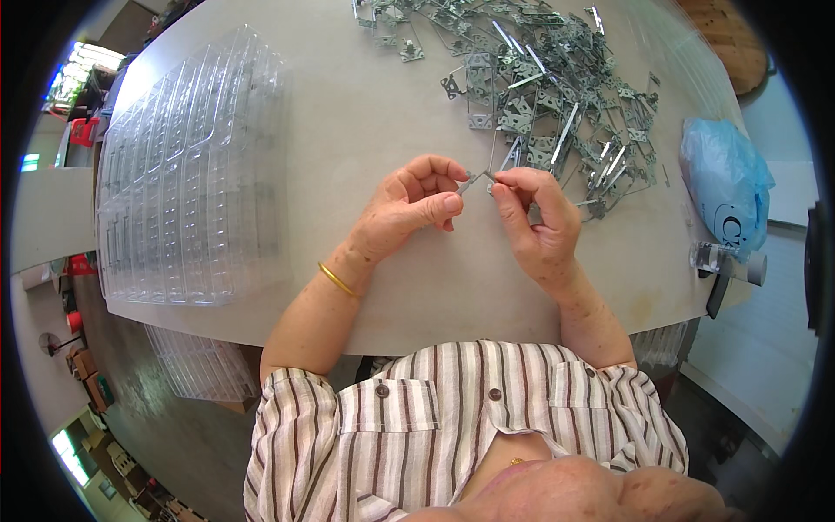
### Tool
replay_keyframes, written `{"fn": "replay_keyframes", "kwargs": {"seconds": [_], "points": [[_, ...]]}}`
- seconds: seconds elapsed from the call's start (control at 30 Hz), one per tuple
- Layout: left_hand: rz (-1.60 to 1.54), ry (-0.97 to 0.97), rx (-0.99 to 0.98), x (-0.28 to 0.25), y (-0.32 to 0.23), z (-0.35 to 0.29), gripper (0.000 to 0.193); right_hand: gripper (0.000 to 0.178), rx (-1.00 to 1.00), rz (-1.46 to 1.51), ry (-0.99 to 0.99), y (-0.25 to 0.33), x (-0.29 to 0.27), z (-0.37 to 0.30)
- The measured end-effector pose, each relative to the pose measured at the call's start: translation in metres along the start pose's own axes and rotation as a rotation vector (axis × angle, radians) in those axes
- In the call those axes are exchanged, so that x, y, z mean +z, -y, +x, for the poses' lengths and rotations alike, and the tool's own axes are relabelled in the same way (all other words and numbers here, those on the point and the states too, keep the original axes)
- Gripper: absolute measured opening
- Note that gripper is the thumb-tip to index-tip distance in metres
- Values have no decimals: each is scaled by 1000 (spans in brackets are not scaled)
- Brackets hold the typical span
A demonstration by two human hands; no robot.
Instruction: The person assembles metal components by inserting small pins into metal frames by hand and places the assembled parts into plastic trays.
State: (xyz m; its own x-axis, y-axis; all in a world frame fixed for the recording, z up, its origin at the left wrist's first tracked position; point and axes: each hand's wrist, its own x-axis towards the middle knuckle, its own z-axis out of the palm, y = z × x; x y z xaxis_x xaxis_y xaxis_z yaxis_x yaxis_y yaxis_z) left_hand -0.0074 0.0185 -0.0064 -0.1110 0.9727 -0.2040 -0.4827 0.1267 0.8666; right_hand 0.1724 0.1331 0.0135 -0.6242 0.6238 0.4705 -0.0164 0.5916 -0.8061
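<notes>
Over the middle of the table, a small grey metal bracket part with a thin rod rising from it spans the gap between my hands. My left hand, with a gold bangle on its wrist, has its thumb and fingertips at the part's left end. My right hand pinches the part's right end between thumb and forefinger. Just beyond my hands lies a tangled pile of similar stamped metal parts, many with thin rods or shiny strips. Fingers hide some of the held part.
Stacked clear plastic trays occupy the left side of the white table. At the right edge sit a blue plastic bag and a clear bottle on its side. More clear trays stand below the table at left.
</notes>
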Motion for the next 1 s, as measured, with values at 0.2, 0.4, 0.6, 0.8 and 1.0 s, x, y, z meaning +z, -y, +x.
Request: {"fn": "replay_keyframes", "kwargs": {"seconds": [0.2, 0.4, 0.6, 0.8, 1.0], "points": [[50, -33, 11, 0, -1, 0, 42, 26, 288, 215, 122, 3, -2, -6], [93, -13, 32, -5, 0, 0, 42, 30, 484, 456, 220, 8, -8, 0], [245, 14, -21, -3, -3, -2, 46, 30, 600, 595, 282, 9, -11, 4], [307, 11, -34, 4, -8, -1, 45, 20, 640, 612, 316, 1, -13, 2], [338, 26, 74, 6, 1, -2, 39, 7, 548, 419, 255, 5, -9, 1]]}}
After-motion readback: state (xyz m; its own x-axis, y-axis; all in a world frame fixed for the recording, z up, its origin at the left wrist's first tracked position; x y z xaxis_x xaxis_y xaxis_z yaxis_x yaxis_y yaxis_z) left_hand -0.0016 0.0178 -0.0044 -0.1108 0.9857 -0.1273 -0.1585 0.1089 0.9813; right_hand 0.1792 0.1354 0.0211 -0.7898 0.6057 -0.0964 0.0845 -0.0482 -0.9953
